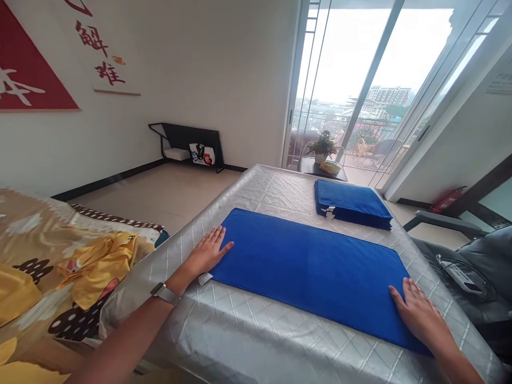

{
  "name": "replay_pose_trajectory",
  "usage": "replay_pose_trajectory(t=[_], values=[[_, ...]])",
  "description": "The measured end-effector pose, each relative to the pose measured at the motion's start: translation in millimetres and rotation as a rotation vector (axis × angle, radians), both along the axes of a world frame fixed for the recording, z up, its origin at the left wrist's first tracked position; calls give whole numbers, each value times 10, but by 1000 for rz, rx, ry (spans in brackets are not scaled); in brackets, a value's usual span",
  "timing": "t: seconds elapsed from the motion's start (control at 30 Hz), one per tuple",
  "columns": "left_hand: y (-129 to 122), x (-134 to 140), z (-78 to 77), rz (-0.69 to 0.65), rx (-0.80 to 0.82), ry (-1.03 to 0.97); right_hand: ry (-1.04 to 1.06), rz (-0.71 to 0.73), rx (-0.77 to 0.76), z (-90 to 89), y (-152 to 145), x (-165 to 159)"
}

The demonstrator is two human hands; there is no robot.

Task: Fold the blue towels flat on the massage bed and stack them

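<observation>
A blue towel (308,266) lies spread flat across a bed-like surface with a silver quilted cover (256,330). On its left short edge rests my left hand (208,249), fingers stretched out and a watch on the wrist. A small white label (205,278) sticks out at the near left corner, just below that hand. My right hand (420,309) lies at the right short edge, fingers extended, partly on the towel and partly on the cover. Neither hand grips anything. Behind the spread towel is a neat stack of folded blue towels (354,202) with white tags at its left corner.
At the left, a patterned blanket (24,224) carries yellow clothing (104,261). A black armchair (476,261) with a white power strip (460,276) stands at the right. Beyond the covered surface, a small table (306,166) holds a potted plant (322,146) near the sliding glass door.
</observation>
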State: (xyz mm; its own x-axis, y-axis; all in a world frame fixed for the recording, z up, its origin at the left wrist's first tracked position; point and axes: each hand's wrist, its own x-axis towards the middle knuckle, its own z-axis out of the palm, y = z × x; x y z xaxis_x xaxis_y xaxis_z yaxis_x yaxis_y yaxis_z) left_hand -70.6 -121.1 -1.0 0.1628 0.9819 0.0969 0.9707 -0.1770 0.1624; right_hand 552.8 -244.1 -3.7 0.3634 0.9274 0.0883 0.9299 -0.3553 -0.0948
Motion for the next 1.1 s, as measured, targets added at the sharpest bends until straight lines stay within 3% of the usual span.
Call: replay_pose_trajectory(t=[0.13,0.4,0.53,0.63,0.73,1.0,1.1], values=[[-18,20,19,31,-2,5,-35,125,15,137,150,-435],[-44,33,2,16,42,-4,53,461,-63,440,697,-2142],[-43,34,-1,23,19,3,67,481,-88,370,843,-2420],[-47,35,4,17,20,8,50,454,-81,266,846,-2304],[-54,37,0,18,28,12,7,394,-81,183,779,-1993],[-80,34,7,16,36,4,16,55,2,45,504,-611],[-84,19,11,13,22,7,57,-39,27,17,424,-249]])
